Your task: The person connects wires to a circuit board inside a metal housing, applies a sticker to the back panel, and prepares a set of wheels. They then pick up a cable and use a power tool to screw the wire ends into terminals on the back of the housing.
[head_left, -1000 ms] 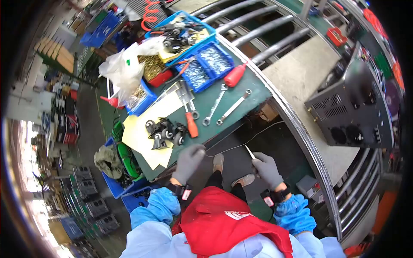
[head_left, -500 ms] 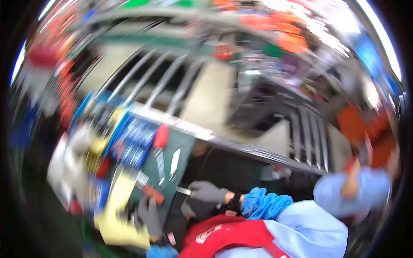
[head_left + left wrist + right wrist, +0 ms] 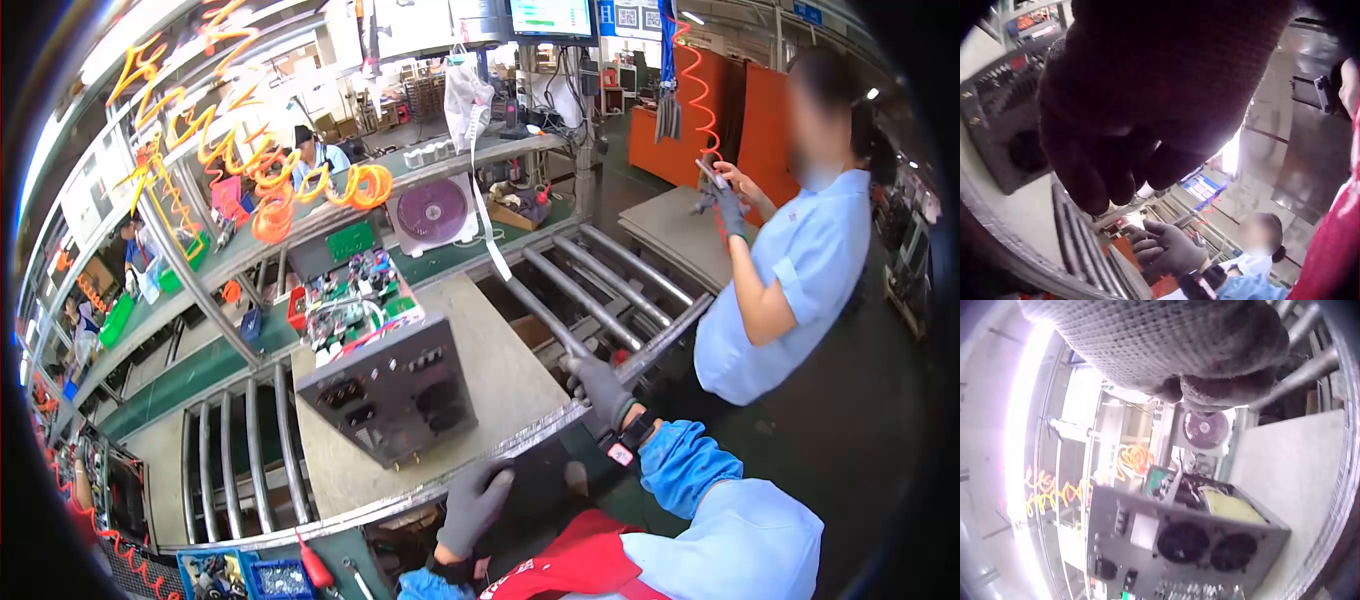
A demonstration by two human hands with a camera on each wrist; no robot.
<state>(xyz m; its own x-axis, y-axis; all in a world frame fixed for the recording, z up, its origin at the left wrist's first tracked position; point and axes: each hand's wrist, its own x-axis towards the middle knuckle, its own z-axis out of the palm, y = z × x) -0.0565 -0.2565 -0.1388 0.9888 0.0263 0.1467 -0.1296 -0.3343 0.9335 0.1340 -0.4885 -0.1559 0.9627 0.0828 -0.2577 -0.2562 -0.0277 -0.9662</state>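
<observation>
My gloved left hand (image 3: 478, 505) is near the conveyor's front rail, below the case, with fingers loosely bent and nothing seen in them. In the left wrist view its dark fingers (image 3: 1088, 184) hang down. My gloved right hand (image 3: 600, 390) is at the rail farther right, overlapping a roller's near end, its fingers bent; I cannot tell whether it holds something. A dark metal case (image 3: 400, 390) with an uncovered top stands on a pale board (image 3: 500, 350). Boards and cables (image 3: 360, 300) show inside it. In the right wrist view the case (image 3: 1147, 562) shows two round fan openings.
Metal rollers (image 3: 600, 290) lie right of the board, with more rollers (image 3: 230, 465) at left. A person (image 3: 790, 270) in a blue shirt stands at right, holding a phone-like thing. Blue bins (image 3: 280, 578) and a red-handled tool (image 3: 315, 565) are at bottom left. Orange coiled hoses (image 3: 340, 190) hang above.
The head view has swung right and up, from the green bench to the conveyor. My right hand has moved to the conveyor rail; the white thing seen at its fingertips earlier no longer shows there.
</observation>
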